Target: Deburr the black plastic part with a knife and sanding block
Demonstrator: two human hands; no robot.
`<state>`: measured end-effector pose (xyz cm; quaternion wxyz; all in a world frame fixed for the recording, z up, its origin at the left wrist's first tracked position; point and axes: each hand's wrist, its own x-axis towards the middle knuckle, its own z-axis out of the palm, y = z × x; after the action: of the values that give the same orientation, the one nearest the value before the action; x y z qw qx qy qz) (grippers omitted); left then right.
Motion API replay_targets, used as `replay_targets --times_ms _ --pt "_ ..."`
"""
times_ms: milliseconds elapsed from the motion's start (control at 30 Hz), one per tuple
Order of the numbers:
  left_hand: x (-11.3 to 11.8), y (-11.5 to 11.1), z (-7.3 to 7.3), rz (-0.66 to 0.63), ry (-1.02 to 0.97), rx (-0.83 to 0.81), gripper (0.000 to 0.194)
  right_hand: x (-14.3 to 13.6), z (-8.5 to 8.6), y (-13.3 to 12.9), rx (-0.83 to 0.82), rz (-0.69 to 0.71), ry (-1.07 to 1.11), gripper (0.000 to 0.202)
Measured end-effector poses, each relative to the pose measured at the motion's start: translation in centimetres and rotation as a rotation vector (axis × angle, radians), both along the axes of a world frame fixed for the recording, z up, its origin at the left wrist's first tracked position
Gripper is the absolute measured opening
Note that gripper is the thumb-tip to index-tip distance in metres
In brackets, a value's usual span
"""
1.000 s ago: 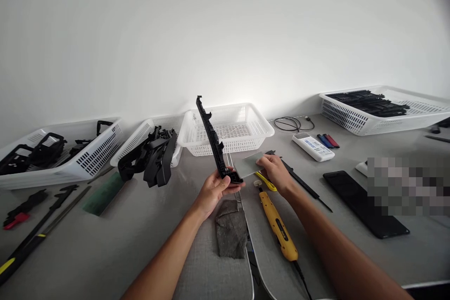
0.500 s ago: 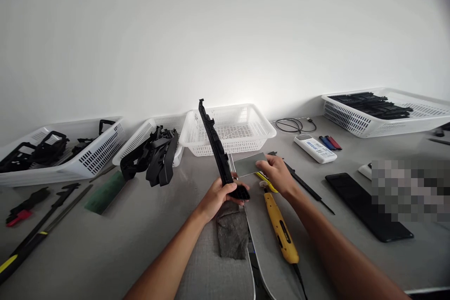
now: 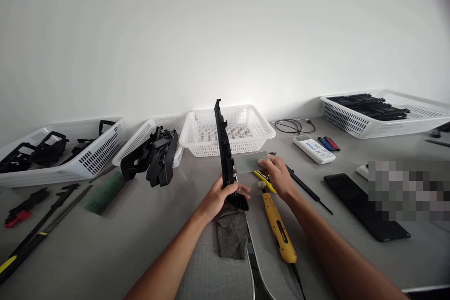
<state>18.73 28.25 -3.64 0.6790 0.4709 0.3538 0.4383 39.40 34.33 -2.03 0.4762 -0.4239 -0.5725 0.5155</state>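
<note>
My left hand (image 3: 220,197) is closed around the lower end of a long black plastic part (image 3: 224,147), which stands almost upright with its notched end at the top. Between the thumb and fingers of my right hand (image 3: 276,173) is a flat grey-green sheet, like sandpaper (image 3: 248,163). Its left edge reaches the side of the black part; whether they touch I cannot tell. Below my left hand lies a folded dark grey cloth (image 3: 232,234). A yellow rotary tool (image 3: 280,229) with a cord rests under my right forearm, beside a yellow-handled cutter (image 3: 265,182).
Behind my hands stands a white basket (image 3: 197,150). More baskets with black parts stand left (image 3: 77,171) and right (image 3: 383,129). A green sheet (image 3: 105,194), calipers (image 3: 45,215) and a file (image 3: 66,213) lie left. A phone (image 3: 365,206) and a white device (image 3: 314,149) lie right. A gap separates the tabletops.
The black part has swung from a leftward lean to nearly upright, its top moving right. Fingers of my left hand have shifted slightly around its base. My right hand still holds the sheet.
</note>
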Motion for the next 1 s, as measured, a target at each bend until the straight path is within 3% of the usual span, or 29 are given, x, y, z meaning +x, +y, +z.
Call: replay_targets --times_ms 100,233,300,400,500,600,700,767,900,1000 --pt "0.0 0.1 0.1 -0.004 0.006 0.050 0.045 -0.6 0.3 -0.5 0.003 0.084 0.033 0.039" --pt "0.2 0.1 0.2 0.001 -0.044 0.049 0.050 -1.1 0.2 -0.7 0.043 0.160 -0.082 0.042" --pt "0.3 0.1 0.2 0.017 -0.065 0.058 0.058 -0.8 0.1 -0.6 0.057 0.127 -0.129 0.041" --pt "0.3 0.0 0.0 0.040 -0.075 0.061 0.069 0.0 0.2 -0.2 0.060 -0.041 -0.172 0.036" --pt "0.4 -0.1 0.0 0.054 -0.058 0.054 0.075 0.2 0.4 -0.2 0.074 -0.130 -0.090 0.030" --pt "0.5 -0.2 0.0 0.066 -0.024 0.061 0.065 -0.5 0.6 -0.6 0.083 0.030 -0.009 0.033" --pt "0.6 -0.2 0.0 0.088 0.002 0.080 0.047 -1.3 0.6 -0.9 0.102 0.124 -0.084 0.040" --pt "0.6 -0.2 -0.1 0.073 0.006 0.086 0.049 -1.3 0.5 -0.9 0.094 0.057 -0.137 0.041" --pt "0.6 -0.3 -0.1 0.051 -0.016 0.055 0.077 -0.4 0.5 -0.4 0.049 -0.156 -0.101 0.034" --pt "0.5 -0.3 0.0 0.053 -0.055 0.020 0.075 -0.1 0.4 0.0 0.006 -0.131 0.020 0.038"
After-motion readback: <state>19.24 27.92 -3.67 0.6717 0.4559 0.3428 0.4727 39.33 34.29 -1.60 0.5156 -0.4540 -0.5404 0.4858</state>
